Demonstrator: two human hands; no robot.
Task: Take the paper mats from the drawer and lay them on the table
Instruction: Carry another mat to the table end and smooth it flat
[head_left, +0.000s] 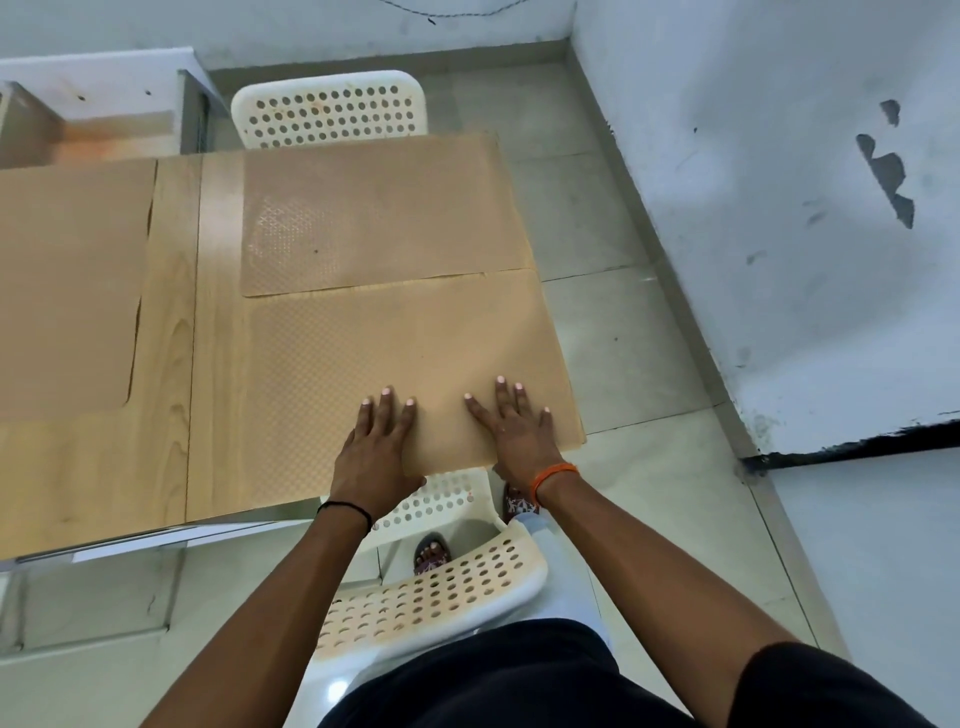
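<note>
Both hands were down flat on the near paper mat — the left hand with its fingers straight and spread on the mat's near edge, the right hand pressed the same way just beside it, toward the mat's right corner. Neither grip was clenched; both lay released, palms on paper, holding nothing. The near mat lay on the right end of the wooden table, its right edge reaching past the table's side and its near edge hanging out over the white perforated chair below. A second mat lay beyond it, the two edges touching or a little overlapped — hard to tell which. A third mat covered the table's left part, well apart from the other two, with a strip of bare wood between. Another white perforated chair stood at the far side of the table. An orange band circled the right wrist, a black band the left. Grey floor tiles ran along the right.
</note>
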